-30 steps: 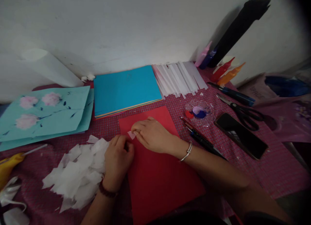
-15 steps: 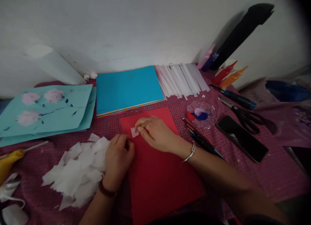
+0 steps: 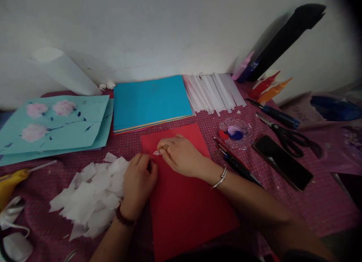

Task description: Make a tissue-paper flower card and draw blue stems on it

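Observation:
A red paper sheet [image 3: 183, 205] lies in front of me on the checked cloth. My right hand [image 3: 181, 154] rests on its upper part and pinches a small white tissue piece [image 3: 156, 153] between its fingertips. My left hand [image 3: 138, 181] lies at the sheet's left edge, fingers curled, touching the pile of torn white tissue pieces [image 3: 90, 196]. Whether it holds a piece is hidden.
A stack of coloured paper with blue on top [image 3: 151, 101], white paper strips [image 3: 213, 92], a paint palette [image 3: 234, 131], brushes [image 3: 234, 160], a phone [image 3: 283, 162], scissors [image 3: 285, 135], glue bottles [image 3: 266, 86], turquoise sheets with pink blossoms [image 3: 53, 122], and a yellow bottle [image 3: 13, 181].
My right hand's fingers have closed further on the small tissue piece, which now shows smaller and more crumpled. My left hand stays by the tissue pile.

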Tool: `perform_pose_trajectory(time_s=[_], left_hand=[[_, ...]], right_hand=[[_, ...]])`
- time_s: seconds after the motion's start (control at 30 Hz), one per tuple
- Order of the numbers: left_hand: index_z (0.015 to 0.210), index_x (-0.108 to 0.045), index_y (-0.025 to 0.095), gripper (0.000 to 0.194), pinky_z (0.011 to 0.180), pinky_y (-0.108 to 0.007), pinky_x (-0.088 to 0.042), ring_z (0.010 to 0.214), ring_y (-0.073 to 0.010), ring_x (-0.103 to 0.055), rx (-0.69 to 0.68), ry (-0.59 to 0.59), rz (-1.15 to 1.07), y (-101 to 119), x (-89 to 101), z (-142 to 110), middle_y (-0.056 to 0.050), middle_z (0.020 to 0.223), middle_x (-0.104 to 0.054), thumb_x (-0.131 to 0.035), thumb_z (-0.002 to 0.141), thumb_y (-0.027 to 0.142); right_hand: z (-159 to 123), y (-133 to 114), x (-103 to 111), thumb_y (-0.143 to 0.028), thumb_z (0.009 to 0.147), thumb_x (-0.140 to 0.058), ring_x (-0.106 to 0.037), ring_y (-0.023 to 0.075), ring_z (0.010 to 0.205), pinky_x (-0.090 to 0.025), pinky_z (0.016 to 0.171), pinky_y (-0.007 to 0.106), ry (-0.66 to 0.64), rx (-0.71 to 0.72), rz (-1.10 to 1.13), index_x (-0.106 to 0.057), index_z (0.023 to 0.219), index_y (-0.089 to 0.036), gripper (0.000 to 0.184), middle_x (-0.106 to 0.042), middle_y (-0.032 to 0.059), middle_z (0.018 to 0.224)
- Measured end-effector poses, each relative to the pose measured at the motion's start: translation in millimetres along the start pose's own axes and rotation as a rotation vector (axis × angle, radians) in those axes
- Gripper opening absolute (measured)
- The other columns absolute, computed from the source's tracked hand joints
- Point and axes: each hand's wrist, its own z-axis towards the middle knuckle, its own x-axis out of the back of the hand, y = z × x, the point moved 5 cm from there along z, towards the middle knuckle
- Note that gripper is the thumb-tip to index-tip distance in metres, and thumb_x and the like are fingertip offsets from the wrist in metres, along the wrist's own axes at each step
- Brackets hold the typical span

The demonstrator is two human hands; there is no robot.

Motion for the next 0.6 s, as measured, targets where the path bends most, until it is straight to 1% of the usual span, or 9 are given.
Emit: perform_pose_trajectory(time_s=[0.13, 0.2, 0.27, 0.3, 0.37, 0.43, 0.47, 0.53, 0.6], left_hand=[[0.075, -0.055, 0.022, 0.010, 0.068, -0.032, -0.040, 0.072, -0.0181, -0.053, 0.004, -0.008, -0.004, -1.3, -2.0, 0.3, -0.002, 0.076, -0.056, -0.048, 0.082, 0.017], [0.076, -0.055, 0.021, 0.011, 0.068, -0.032, -0.041, 0.072, -0.0179, -0.054, 0.007, -0.015, -0.012, -2.6, -2.8, 0.7, -0.002, 0.077, -0.057, -0.047, 0.082, 0.017], [0.078, -0.057, 0.021, 0.011, 0.067, -0.031, -0.042, 0.072, -0.0174, -0.056, 0.005, -0.008, -0.044, -3.2, 0.8, 1.7, -0.002, 0.078, -0.058, -0.048, 0.081, 0.016], [0.080, -0.058, 0.021, 0.011, 0.067, -0.031, -0.043, 0.072, -0.0169, -0.057, 0.009, 0.002, -0.072, -3.2, 5.7, 2.3, -0.001, 0.078, -0.059, -0.048, 0.080, 0.017], [0.084, -0.060, 0.022, 0.011, 0.066, -0.029, -0.044, 0.071, -0.0152, -0.059, 0.040, 0.049, -0.133, -4.0, 23.8, 3.0, 0.000, 0.079, -0.062, -0.051, 0.080, 0.020], [0.087, -0.061, 0.024, 0.010, 0.066, -0.028, -0.045, 0.069, -0.0139, -0.060, 0.088, 0.123, -0.154, -7.3, 52.6, 1.9, 0.002, 0.079, -0.063, -0.053, 0.081, 0.025], [0.087, -0.062, 0.025, 0.010, 0.066, -0.028, -0.046, 0.068, -0.0138, -0.061, 0.113, 0.160, -0.140, -10.8, 69.4, 0.7, 0.003, 0.079, -0.064, -0.054, 0.081, 0.029], [0.088, -0.063, 0.027, 0.014, 0.065, -0.029, -0.047, 0.068, -0.0148, -0.063, 0.173, 0.196, -0.070, -23.4, 101.8, -1.9, 0.003, 0.080, -0.066, -0.057, 0.080, 0.036], [0.088, -0.065, 0.027, 0.019, 0.064, -0.030, -0.047, 0.068, -0.0162, -0.063, 0.255, 0.185, 0.006, -45.0, 126.8, -3.4, 0.002, 0.078, -0.068, -0.058, 0.078, 0.041]], right_hand=[[-0.9, -2.0, 0.4, -0.017, 0.096, -0.039, -0.062, 0.0216, 0.090, -0.035, 0.081, 0.036, -0.005, 0.013, -0.006, -0.059, 0.096, -0.013, 0.020, -0.069, 0.0100, 0.098], [-1.5, -1.6, 2.8, -0.017, 0.096, -0.039, -0.061, 0.0213, 0.089, -0.035, 0.082, 0.036, 0.010, 0.016, 0.029, -0.059, 0.095, -0.013, 0.021, -0.069, 0.0095, 0.096], [-1.9, 1.0, 6.7, -0.016, 0.096, -0.038, -0.061, 0.0198, 0.087, -0.037, 0.081, 0.035, 0.043, 0.013, 0.138, -0.060, 0.091, -0.014, 0.022, -0.068, 0.0081, 0.093], [-2.0, 3.9, 9.5, -0.017, 0.095, -0.038, -0.061, 0.0186, 0.085, -0.038, 0.080, 0.033, 0.082, 0.001, 0.220, -0.059, 0.088, -0.014, 0.023, -0.067, 0.0072, 0.091], [-2.4, 13.9, 15.5, -0.018, 0.094, -0.038, -0.059, 0.0152, 0.075, -0.041, 0.071, 0.029, 0.212, -0.056, 0.424, -0.058, 0.085, -0.016, 0.022, -0.064, 0.0043, 0.083], [-3.5, 27.2, 18.4, -0.023, 0.093, -0.038, -0.054, 0.0128, 0.063, -0.040, 0.061, 0.026, 0.353, -0.127, 0.657, -0.056, 0.086, -0.017, 0.020, -0.057, 0.0000, 0.071], [-4.0, 33.6, 17.7, -0.026, 0.092, -0.039, -0.051, 0.0122, 0.059, -0.040, 0.058, 0.025, 0.399, -0.157, 0.770, -0.055, 0.087, -0.018, 0.019, -0.054, -0.0021, 0.066], [-4.3, 44.3, 13.3, -0.032, 0.091, -0.042, -0.049, 0.0118, 0.054, -0.040, 0.055, 0.025, 0.439, -0.208, 0.966, -0.054, 0.086, -0.018, 0.019, -0.050, -0.0045, 0.059], [-5.7, 54.6, 8.3, -0.037, 0.087, -0.047, -0.050, 0.0117, 0.053, -0.040, 0.055, 0.026, 0.477, -0.270, 1.110, -0.056, 0.083, -0.018, 0.021, -0.052, -0.0045, 0.057]])
